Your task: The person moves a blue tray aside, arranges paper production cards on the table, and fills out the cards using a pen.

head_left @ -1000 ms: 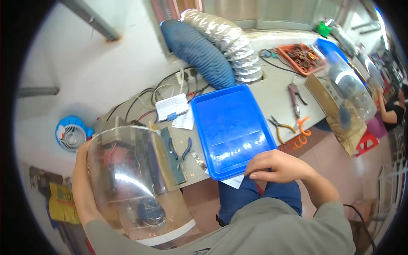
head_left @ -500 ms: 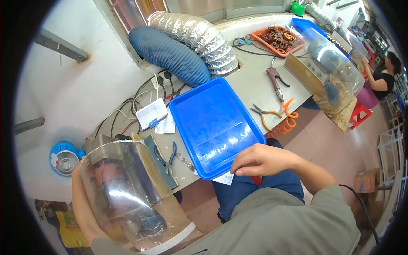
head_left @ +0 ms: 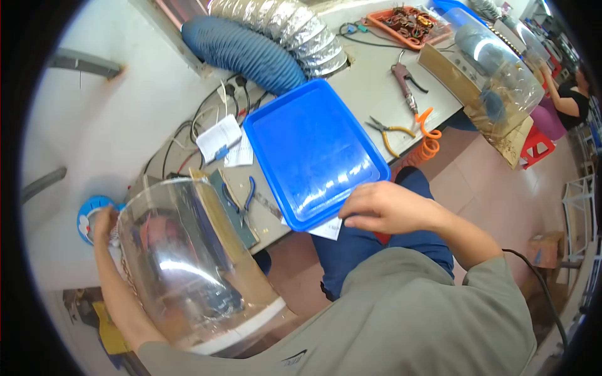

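Note:
My left hand is at the far left, in front of a small blue fan, covering part of its grille. Its fingers look curled, and what is in them, if anything, is hidden. A blue plastic tray lies tilted across the bench edge above my lap. By the tray's near right edge is my right hand, fingers bent together and thumb below them; I cannot make out anything inside. Beneath the tray's near corner, a paper slip sticks out.
A clear curved shield covers a machine at left. Beside it lie blue-handled pliers. Yellow-handled pliers, an air tool with an orange coiled hose, and an orange basket of parts are beyond. A co-worker sits at right.
My left hand has come out from behind the clear shield and moved up to the blue fan. The view has tilted down. My right hand stays by the tray edge.

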`<state>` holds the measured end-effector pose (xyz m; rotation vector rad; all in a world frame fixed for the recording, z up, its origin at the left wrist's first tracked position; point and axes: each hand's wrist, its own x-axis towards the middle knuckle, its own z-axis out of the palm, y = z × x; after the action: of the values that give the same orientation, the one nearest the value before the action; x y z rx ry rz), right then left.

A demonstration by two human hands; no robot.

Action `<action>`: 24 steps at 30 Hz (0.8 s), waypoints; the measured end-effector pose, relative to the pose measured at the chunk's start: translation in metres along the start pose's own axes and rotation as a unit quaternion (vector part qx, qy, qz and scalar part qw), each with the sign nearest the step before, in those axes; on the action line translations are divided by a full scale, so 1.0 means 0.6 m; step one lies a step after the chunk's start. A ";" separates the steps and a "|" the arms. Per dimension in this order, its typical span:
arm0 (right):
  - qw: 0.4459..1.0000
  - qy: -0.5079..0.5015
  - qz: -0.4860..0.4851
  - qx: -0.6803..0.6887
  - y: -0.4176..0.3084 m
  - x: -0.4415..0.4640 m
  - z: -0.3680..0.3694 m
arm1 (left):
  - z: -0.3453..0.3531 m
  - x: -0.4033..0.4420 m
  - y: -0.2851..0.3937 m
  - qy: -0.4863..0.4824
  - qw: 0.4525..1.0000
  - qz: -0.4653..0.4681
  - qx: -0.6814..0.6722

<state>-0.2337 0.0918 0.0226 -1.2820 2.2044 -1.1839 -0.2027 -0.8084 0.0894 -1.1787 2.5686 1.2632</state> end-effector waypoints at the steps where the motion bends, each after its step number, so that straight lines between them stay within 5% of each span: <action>1: 1.000 0.011 0.006 -0.004 0.001 -0.007 0.002 | -0.009 -0.008 0.013 0.020 0.999 0.023 0.018; 5: 0.994 0.066 0.012 -0.081 0.011 -0.030 -0.008 | 0.020 -0.239 0.144 0.170 0.958 0.151 0.176; 7: 0.981 0.075 -0.031 -0.176 0.025 -0.033 -0.011 | 0.031 -0.336 0.149 0.190 0.936 0.294 0.025; 13: 0.953 0.044 -0.077 -0.289 0.108 -0.031 -0.014 | 0.306 -0.837 0.282 0.286 0.907 0.285 0.121; 16: 0.958 0.021 -0.102 -0.267 0.137 -0.024 -0.016 | 0.445 -1.001 0.176 0.160 0.908 0.382 0.067; 17: 0.957 0.022 -0.113 -0.267 0.147 -0.022 -0.012 | 0.558 -1.020 0.260 -0.085 0.899 0.408 -0.132; 18: 0.956 0.026 -0.120 -0.267 0.156 -0.023 -0.003 | 0.622 -1.040 0.242 -0.171 0.929 0.246 -0.219; 19: 0.956 0.029 -0.123 -0.266 0.159 -0.027 0.003 | 0.675 -1.031 0.258 -0.241 0.943 0.169 -0.154; 24: 0.931 0.100 -0.180 -0.303 0.159 -0.022 0.017 | 0.961 -0.798 0.150 -0.152 0.936 0.033 -0.317</action>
<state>-0.2735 0.1219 -0.0604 -1.9490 2.6907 -0.7793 -0.0787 -0.0808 -0.0682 -0.8536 2.0439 2.1893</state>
